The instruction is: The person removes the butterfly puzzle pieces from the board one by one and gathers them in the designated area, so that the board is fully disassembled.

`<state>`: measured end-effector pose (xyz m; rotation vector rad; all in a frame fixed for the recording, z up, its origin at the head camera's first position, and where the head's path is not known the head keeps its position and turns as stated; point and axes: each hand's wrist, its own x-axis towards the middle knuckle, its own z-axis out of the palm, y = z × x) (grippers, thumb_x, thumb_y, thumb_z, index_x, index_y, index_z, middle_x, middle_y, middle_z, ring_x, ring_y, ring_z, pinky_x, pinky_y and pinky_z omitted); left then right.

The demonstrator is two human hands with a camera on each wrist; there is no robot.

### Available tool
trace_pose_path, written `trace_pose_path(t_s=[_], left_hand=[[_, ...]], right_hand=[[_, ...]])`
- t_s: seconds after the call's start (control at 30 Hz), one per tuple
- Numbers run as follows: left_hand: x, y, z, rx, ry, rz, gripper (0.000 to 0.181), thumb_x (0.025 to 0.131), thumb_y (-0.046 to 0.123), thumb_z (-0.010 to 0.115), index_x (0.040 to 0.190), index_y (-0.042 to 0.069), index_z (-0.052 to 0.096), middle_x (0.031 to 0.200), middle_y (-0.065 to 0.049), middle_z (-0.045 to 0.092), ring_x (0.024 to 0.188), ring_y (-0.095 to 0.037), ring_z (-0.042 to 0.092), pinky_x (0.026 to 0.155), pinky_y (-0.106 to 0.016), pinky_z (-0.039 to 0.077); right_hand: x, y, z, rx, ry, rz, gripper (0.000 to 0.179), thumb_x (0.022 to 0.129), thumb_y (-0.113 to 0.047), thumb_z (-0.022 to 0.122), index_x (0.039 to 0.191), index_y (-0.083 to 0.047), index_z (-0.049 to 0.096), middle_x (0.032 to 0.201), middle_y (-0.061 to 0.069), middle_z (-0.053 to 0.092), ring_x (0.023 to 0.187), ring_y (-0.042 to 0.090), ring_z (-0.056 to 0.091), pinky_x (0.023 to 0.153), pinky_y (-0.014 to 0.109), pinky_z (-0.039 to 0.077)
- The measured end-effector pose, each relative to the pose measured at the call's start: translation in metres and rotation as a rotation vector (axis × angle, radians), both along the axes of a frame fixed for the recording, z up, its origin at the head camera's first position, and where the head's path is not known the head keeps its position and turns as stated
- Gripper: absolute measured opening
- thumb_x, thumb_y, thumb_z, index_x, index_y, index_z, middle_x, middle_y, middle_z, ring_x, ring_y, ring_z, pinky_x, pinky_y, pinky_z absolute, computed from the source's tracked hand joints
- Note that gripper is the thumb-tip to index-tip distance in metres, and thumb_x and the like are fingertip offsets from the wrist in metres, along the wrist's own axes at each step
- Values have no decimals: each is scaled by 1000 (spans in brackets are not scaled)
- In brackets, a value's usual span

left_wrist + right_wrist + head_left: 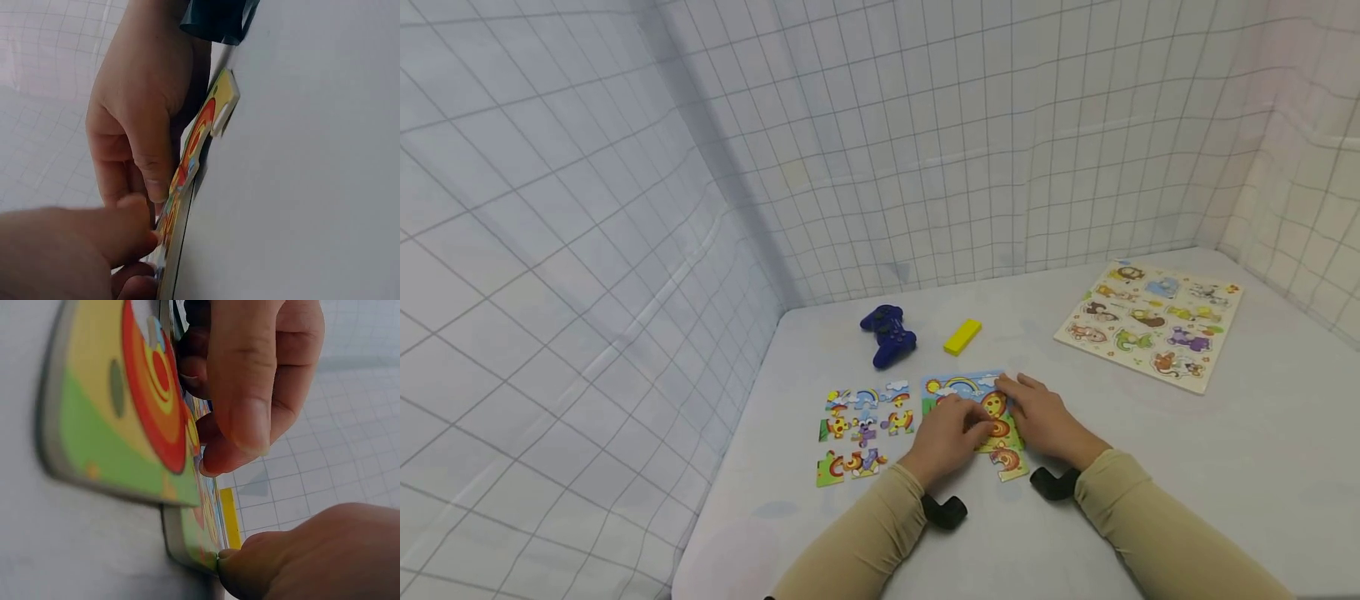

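Observation:
A colourful picture puzzle board (958, 382) with a sun and rainbow lies under both hands. My left hand (946, 437) reaches over its middle with bent fingers, fingertips down at the printed surface; nothing shows between thumb and fingers in the right wrist view. Along the board's right edge lies my right hand (1045, 421), its fingers at the upper right corner and its thumb (234, 565) against the edge. A loose puzzle piece (1009, 462) with a red-orange swirl sits at the board's lower right corner, close below the right hand. Part of the board is hidden beneath my left hand.
Left of the board, several puzzle pieces (865, 429) lie in rough rows, some joined. Behind stand a dark blue game controller (891, 337) and a yellow block (962, 337). A wooden animal puzzle board (1138, 354) lies at the back right. Gridded cloth walls (925, 150) enclose the table.

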<state>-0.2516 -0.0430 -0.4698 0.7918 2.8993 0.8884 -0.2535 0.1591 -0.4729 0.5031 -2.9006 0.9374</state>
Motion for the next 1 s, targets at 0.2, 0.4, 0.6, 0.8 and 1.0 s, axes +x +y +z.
trace_pose_path(t_s=[0.2,0.4,0.6,0.8,1.0], left_hand=[[2,-5,3,-30,-58,-37,40,85,56,80,110,27,71,101,9,54,84,-7,50,72,-22,43],[2,-5,3,-31,-42,-37,21,91,46,77,97,26,71,96,7,53,79,-7,48,67,-21,41],[3,-4,1,12,-15,-24,15,97,38,72,93,24,73,93,7,55,79,-5,48,67,-21,40],[8,-3,6,-48,-49,-44,46,77,62,83,101,25,70,104,6,55,89,-6,51,79,-22,45],[9,-1,9,-95,-27,-64,51,76,60,86,107,23,70,107,6,57,89,-6,51,79,-22,44]], right_hand=[[-1,0,-1,15,22,5,44,105,-6,48,149,-2,51,155,21,48,146,51,35,112,71,31],[-1,0,0,23,21,10,45,104,-4,49,148,-1,52,155,22,48,146,52,35,111,71,32],[0,0,1,38,13,14,45,104,-4,51,149,-2,51,155,22,48,146,52,35,110,71,32],[1,0,3,27,37,28,44,102,-3,53,146,0,53,153,23,50,144,52,38,110,71,34],[2,1,4,24,54,31,44,102,-2,53,145,0,54,152,24,51,143,53,39,108,71,35]])
